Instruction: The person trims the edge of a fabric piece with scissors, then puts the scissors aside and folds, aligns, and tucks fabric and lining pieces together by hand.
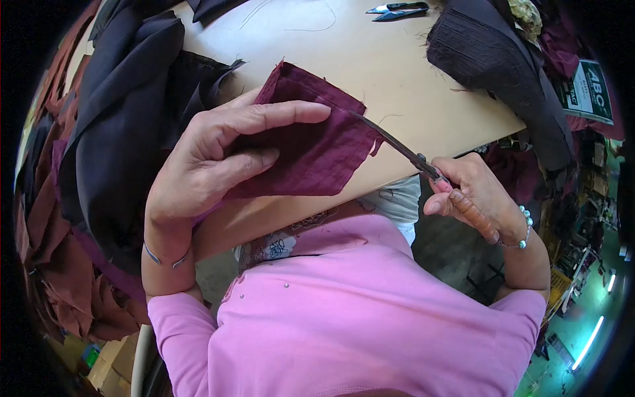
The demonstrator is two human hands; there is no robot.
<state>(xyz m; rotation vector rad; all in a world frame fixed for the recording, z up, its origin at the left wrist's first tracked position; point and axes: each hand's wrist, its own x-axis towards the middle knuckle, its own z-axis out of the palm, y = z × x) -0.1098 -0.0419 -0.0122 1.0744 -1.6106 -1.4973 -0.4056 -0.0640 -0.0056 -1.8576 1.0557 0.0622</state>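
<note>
My left hand holds a piece of maroon fabric over the table's front edge, index finger stretched across its top and thumb lying on it. The other fingers are hidden behind the cloth. In my right hand is a pair of scissors, my fingers closed round the handles. Their blades point up and left and meet the fabric's right edge near its top corner. Loose threads hang from that edge. Whether the blades are apart cannot be made out.
Black fabric is heaped at the left of the table, beside brown cloth. Thread snips lie at the far edge. A dark fabric pile drapes over the right side, near a green-and-white ABC packet.
</note>
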